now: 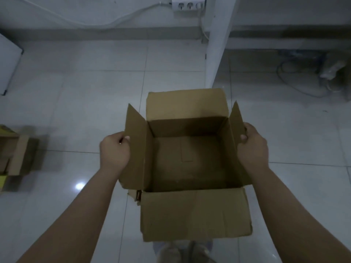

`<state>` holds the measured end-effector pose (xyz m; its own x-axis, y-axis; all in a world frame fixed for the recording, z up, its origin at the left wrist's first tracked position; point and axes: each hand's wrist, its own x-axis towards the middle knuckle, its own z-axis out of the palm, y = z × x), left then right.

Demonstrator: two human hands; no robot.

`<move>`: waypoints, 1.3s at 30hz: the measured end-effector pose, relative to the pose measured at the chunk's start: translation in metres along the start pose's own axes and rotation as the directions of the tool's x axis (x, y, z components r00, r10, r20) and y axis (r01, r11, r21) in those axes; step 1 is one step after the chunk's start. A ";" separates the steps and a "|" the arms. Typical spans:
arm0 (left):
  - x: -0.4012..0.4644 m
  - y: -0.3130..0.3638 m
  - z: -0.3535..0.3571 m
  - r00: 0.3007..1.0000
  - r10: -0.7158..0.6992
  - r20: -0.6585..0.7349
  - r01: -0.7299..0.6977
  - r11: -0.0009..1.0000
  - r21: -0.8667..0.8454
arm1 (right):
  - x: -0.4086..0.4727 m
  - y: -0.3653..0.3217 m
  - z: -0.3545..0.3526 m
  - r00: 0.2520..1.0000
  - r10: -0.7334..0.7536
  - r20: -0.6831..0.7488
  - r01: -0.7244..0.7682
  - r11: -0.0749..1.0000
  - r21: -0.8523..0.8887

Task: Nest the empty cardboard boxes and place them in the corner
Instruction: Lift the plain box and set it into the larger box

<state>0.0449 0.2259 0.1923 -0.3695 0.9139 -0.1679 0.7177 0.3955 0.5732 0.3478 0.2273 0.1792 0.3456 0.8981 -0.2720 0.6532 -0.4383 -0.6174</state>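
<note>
An open brown cardboard box [190,164] hangs in front of me above the tiled floor, empty inside, with all its flaps spread. My left hand [114,150] pinches the left side flap. My right hand [253,147] grips the right side flap. The far flap stands up and the near flap hangs toward me. A smaller cardboard box [17,158] with yellow print lies on the floor at the left edge, partly cut off by the frame.
A white table leg [218,44] stands just beyond the box. Cables [296,80] and a bag [332,71] lie under the table at right. A socket strip [189,4] hangs on the far wall. A white panel [8,61] leans at far left. My feet [182,251] show below the box.
</note>
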 end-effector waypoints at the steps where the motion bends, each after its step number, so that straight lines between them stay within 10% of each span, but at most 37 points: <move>1: -0.002 0.000 0.007 1.000 -0.006 -0.006 0.006 1.000 -0.013 | 0.000 0.003 0.005 1.000 0.010 -0.002 -0.010 1.000 0.001; 15: 0.016 -0.106 0.128 0.983 -0.185 0.009 0.184 0.980 0.075 | 0.015 0.114 0.104 0.996 0.091 -0.008 -0.091 0.987 -0.131; 23: 0.021 -0.138 0.179 0.997 0.015 -0.070 0.005 0.960 0.280 | 0.019 0.151 0.160 0.998 0.022 -0.052 -0.035 0.964 -0.265; 28: 0.030 -0.145 0.189 0.998 -0.034 -0.053 0.040 0.992 0.121 | 0.036 0.160 0.174 0.993 -0.099 0.061 0.112 0.677 -0.728; 39: 0.043 -0.153 0.186 0.975 -0.170 0.140 0.150 0.978 0.145 | 0.043 0.161 0.173 0.994 0.069 -0.081 -0.101 0.853 -0.512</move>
<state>0.0294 0.2219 -0.0516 -0.4000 0.8369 -0.3736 0.7319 0.5370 0.4195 0.3514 0.2013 -0.0600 0.4429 0.8601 -0.2533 0.8676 -0.4824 -0.1209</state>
